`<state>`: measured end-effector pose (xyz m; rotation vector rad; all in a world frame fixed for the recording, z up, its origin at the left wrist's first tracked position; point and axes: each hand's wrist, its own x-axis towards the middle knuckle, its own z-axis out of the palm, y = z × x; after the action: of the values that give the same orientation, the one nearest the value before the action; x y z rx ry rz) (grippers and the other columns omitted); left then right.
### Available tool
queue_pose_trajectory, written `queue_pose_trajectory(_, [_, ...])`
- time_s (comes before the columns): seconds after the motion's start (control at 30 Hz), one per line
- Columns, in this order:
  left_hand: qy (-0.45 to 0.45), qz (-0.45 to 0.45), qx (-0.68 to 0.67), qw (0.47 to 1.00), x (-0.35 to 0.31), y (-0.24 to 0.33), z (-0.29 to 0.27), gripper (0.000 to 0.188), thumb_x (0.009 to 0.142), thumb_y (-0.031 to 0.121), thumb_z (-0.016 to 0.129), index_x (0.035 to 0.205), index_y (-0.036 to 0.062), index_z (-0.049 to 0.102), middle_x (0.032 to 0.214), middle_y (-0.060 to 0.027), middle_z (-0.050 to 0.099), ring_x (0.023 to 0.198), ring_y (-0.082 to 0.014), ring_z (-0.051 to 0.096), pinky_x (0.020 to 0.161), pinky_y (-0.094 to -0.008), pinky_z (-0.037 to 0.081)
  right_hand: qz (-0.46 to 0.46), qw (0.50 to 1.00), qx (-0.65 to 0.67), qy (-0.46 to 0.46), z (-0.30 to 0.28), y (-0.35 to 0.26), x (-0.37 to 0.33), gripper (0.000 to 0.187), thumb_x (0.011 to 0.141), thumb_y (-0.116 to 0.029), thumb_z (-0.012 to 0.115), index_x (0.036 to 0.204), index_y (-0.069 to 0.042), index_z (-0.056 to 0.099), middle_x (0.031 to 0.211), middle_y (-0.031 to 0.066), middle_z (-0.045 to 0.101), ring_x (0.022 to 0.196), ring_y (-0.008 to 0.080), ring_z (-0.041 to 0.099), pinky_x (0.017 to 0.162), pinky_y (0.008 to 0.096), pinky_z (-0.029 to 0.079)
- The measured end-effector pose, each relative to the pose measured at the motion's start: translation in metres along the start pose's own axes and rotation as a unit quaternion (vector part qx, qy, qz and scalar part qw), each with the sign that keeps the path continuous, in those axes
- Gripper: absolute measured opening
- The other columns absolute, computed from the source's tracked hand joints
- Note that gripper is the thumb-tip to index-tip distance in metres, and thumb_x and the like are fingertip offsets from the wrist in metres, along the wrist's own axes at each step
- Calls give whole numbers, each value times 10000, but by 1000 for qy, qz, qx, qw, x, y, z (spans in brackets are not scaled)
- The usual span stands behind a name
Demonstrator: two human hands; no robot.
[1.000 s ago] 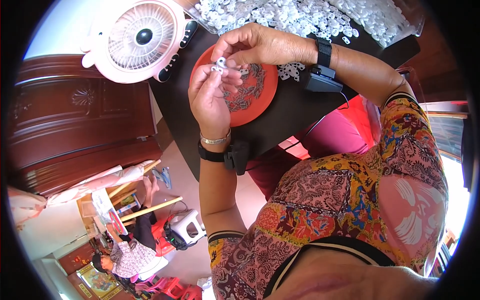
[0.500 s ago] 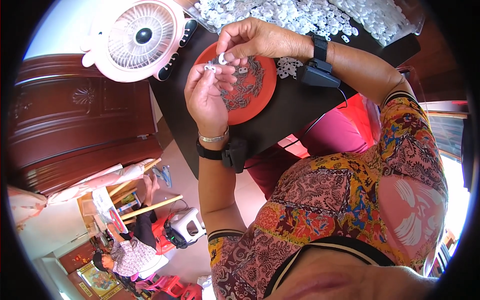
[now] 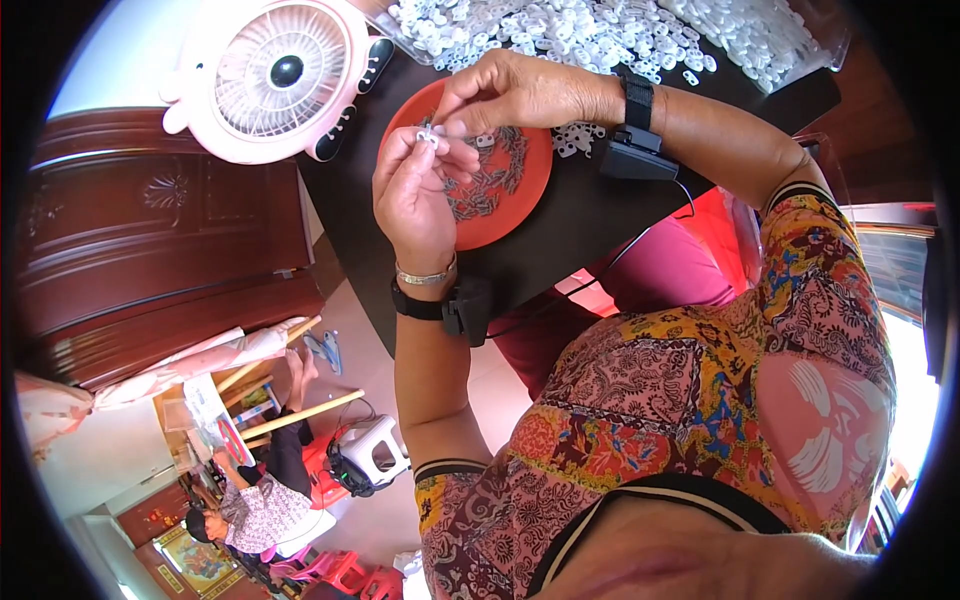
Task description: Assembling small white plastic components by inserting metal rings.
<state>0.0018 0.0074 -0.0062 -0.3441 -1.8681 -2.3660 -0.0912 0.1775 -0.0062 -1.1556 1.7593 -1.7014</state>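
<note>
My left hand [image 3: 417, 195] is raised over the left part of a round orange tray [image 3: 537, 190], its thumb and fingertips pinching a small white plastic piece [image 3: 428, 138]. From the right, my right hand [image 3: 505, 95] reaches in with its fingertips closed against that same piece. Whether the right fingers hold a separate part is hidden. Many small grey pins [image 3: 485, 195] are spread over the tray, with a white piece [image 3: 486, 141] lying among them.
A large heap of white plastic pieces [image 3: 560, 35] covers the table's far side, next to a filled clear bag [image 3: 745, 45]. A smaller pile [image 3: 577, 138] lies right of the tray. At left stands a pink fan [image 3: 285, 75]. Another person [image 3: 262, 510] sits at lower left.
My right hand has come down and left, bringing its fingertips against the left hand's piece. The white piece seen in its fingers earlier is now covered. My left hand has barely shifted.
</note>
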Motion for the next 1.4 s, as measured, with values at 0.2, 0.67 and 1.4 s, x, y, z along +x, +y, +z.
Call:
queue_pose_trajectory(0.2, [-7,-8,-4,1000,-1,0,5,194,951,146,406,869,10,518,748,-123,624,655,-165,593,594,-244,441,1,998,-55,8,-1,0,-1,194,897,-193,637,930,-6,681,754,-27,616,664,34,525,619,201,453])
queue_pose_trajectory(0.67, [-5,-25,-12,1000,0,-3,8,180,914,125,429,846,-1,537,846,-157,660,669,-165,611,588,-234,448,-9,998,22,57,-1,0,1,117,903,-113,588,911,-7,638,727,-24,594,653,27,529,631,192,455])
queue_pose_trajectory(1.4, [5,-1,-35,999,-2,2,10,185,893,137,437,823,-8,530,837,-183,661,665,-191,601,600,-250,440,-73,993,94,-28,-2,-6,1,165,888,-55,622,1047,-12,611,815,-10,619,684,33,529,648,196,456])
